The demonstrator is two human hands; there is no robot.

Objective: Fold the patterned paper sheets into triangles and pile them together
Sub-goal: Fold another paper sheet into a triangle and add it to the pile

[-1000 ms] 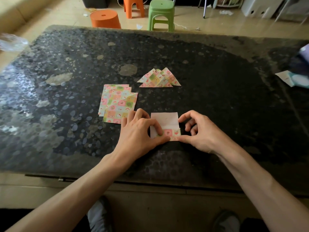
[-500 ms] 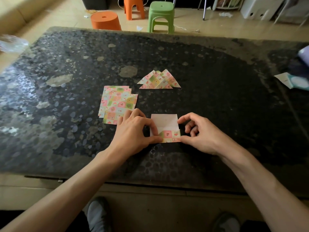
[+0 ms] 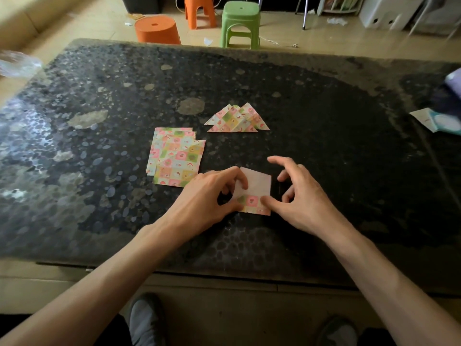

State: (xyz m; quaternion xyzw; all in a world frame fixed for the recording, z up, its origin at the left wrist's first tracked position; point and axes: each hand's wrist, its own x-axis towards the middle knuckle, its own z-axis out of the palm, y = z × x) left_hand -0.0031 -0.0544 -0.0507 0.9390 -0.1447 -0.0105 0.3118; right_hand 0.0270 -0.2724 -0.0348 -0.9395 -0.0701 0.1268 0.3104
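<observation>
Folding's partway, I'd say: one sheet [image 3: 257, 186] sits between the hands, left hand [image 3: 207, 196] pinching its edge, right hand [image 3: 304, 203] loose with only the thumb pressing. Several triangles [image 3: 237, 119] are piled beyond them; a stack of flat sheets [image 3: 177, 156] waits beyond the left.

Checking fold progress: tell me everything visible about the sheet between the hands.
The sheet lies on the table, turned, pale plain side up. Its near edge is folded over into a patterned strip of pink and green squares. The left hand pinches its left side; the right hand presses the strip with its thumb.
</observation>
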